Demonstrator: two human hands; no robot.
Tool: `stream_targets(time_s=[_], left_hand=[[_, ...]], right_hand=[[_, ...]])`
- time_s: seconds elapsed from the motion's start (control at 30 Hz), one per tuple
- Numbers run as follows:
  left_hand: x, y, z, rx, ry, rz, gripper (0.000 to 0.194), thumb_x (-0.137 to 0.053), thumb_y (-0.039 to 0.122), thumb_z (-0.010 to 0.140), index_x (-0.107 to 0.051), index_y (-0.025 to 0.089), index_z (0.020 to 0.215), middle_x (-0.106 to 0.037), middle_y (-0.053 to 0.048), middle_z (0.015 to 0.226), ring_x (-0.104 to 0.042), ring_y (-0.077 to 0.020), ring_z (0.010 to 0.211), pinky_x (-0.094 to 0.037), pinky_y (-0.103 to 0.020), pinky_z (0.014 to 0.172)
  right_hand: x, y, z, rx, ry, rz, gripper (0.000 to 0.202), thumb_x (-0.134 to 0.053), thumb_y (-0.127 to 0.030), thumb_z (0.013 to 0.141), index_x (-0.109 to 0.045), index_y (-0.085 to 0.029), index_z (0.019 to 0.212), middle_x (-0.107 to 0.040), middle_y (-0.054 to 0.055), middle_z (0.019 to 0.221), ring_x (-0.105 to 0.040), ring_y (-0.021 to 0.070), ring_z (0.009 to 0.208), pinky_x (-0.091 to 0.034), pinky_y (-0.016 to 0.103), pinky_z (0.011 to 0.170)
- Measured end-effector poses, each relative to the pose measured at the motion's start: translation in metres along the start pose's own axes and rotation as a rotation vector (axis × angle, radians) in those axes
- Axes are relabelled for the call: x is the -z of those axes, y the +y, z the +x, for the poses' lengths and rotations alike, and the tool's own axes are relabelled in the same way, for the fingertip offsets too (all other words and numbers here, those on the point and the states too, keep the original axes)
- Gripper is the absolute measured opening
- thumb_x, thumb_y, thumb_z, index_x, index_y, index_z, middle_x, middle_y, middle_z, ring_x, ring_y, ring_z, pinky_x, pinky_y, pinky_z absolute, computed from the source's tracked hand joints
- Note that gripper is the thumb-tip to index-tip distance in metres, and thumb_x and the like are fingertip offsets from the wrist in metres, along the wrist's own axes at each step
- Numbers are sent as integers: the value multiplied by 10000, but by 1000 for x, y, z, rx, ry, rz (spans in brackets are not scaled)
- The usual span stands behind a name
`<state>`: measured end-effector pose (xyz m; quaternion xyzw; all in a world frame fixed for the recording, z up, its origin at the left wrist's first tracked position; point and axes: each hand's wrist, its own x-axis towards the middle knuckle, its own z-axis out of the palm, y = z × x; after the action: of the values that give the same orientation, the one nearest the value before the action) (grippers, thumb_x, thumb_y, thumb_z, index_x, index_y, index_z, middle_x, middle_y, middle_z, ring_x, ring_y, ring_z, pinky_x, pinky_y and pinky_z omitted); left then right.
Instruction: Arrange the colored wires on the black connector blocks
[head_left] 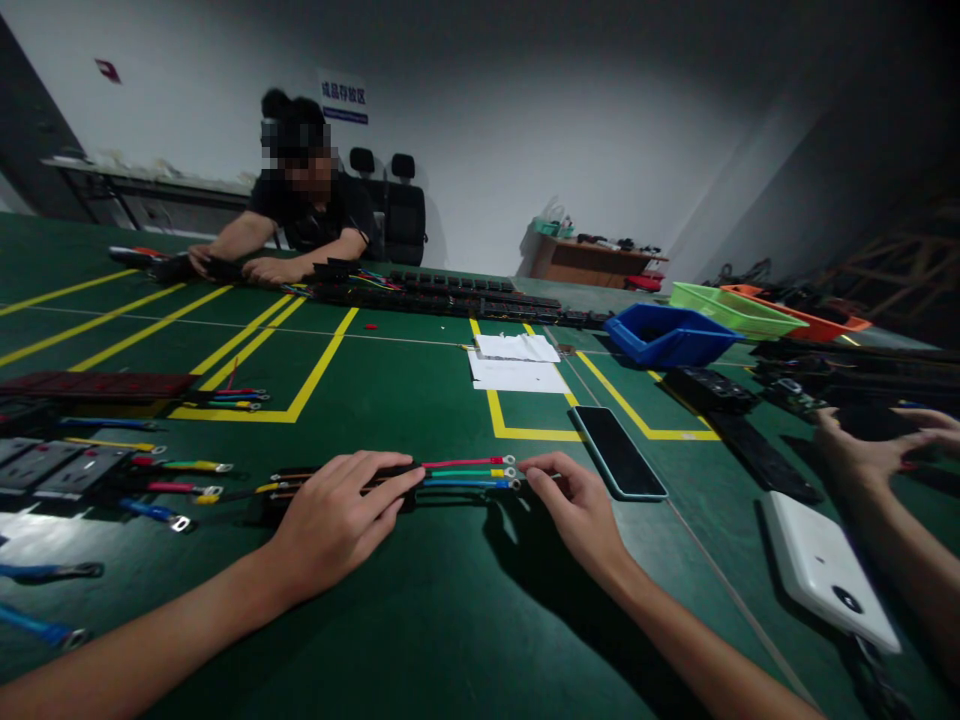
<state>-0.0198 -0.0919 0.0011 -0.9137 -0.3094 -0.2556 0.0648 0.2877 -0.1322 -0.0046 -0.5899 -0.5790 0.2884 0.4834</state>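
Note:
My left hand (337,510) lies over a narrow black strip housing (268,510), its fingers bent across and holding it against the table. Copper-coloured bars show beside the hand. Out of the strip's right end run a red wire (457,463), a green wire (457,473) and a blue wire (457,484), each tipped with a metal ring terminal. Just right of these terminals is my right hand (574,505), thumb and index finger brought together. Whether anything small sits between those fingertips cannot be made out.
A phone (619,455) lies right of my right hand, and a white device (829,570) farther right. Socket strips (82,470) with loose wires lie left. White papers (517,365), a blue bin (667,335) and a green bin (739,308) stand beyond. Co-workers' hands (870,445) work nearby.

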Motion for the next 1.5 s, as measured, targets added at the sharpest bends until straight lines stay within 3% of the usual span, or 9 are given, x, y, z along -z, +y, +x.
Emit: stream_targets(time_s=[0.1, 0.33, 0.57, 0.87, 1.1, 1.2, 1.4, 1.5], left_hand=[[0, 0, 0, 0, 7, 2, 420, -527, 192, 988, -608, 273, 1391, -659, -86, 1311, -647, -243, 1112, -549, -415, 892], [1, 1, 0, 0, -14, 1, 441, -528, 183, 985, -586, 272, 1413, -649, -88, 1325, -640, -247, 1120, -550, -433, 903], [0, 0, -1, -2, -10, -1, 439, -529, 184, 990, -578, 271, 1417, -641, -87, 1330, -631, -248, 1128, -537, -426, 903], [2, 1, 1, -2, -25, 5, 440, -531, 176, 989, -577, 261, 1418, -639, -91, 1330, -631, -250, 1123, -532, -429, 896], [1, 0, 0, -4, -15, 3, 430, -533, 183, 988, -590, 263, 1406, -647, -86, 1324, -634, -251, 1121, -534, -427, 892], [0, 0, 0, -2, -8, -2, 435, -528, 184, 992, -578, 262, 1417, -643, -87, 1328, -631, -252, 1125, -533, -435, 893], [2, 1, 1, -4, -26, 2, 436, -535, 184, 990, -577, 253, 1418, -640, -92, 1329, -632, -252, 1122, -539, -430, 884], [2, 1, 1, -6, -19, 6, 438, -534, 181, 987, -578, 250, 1418, -639, -94, 1327, -634, -253, 1110, -540, -429, 878]], right_hand=[[2, -1, 0, 31, -23, -27, 311, -618, -449, 911, -786, -192, 859, -744, 83, 857, -655, 223, 767, -479, 328, 663], [0, 0, 1, 56, -82, -52, 277, -625, -405, 899, -804, -210, 982, -761, 74, 938, -637, 197, 736, -472, 312, 636], [-1, 1, 1, -15, -25, 12, 291, -641, -425, 883, -762, -179, 981, -741, 77, 898, -649, 209, 766, -494, 314, 665], [1, 2, 1, 23, -121, 36, 437, -639, -377, 891, -700, -195, 1283, -698, 62, 999, -618, 167, 767, -484, 292, 678], [1, 1, 1, -53, -18, 53, 337, -640, -445, 870, -774, -154, 976, -733, 80, 866, -635, 199, 740, -471, 303, 644], [3, 0, 3, -49, -45, 33, 333, -636, -458, 871, -792, -165, 897, -743, 80, 843, -636, 205, 738, -460, 310, 652], [4, 5, 4, -11, -129, 24, 335, -623, -430, 886, -794, -192, 1049, -754, 76, 961, -637, 198, 776, -457, 308, 669], [2, 7, 3, -24, -156, -20, 360, -627, -407, 882, -771, -183, 1125, -748, 64, 928, -616, 183, 747, -455, 303, 675]])
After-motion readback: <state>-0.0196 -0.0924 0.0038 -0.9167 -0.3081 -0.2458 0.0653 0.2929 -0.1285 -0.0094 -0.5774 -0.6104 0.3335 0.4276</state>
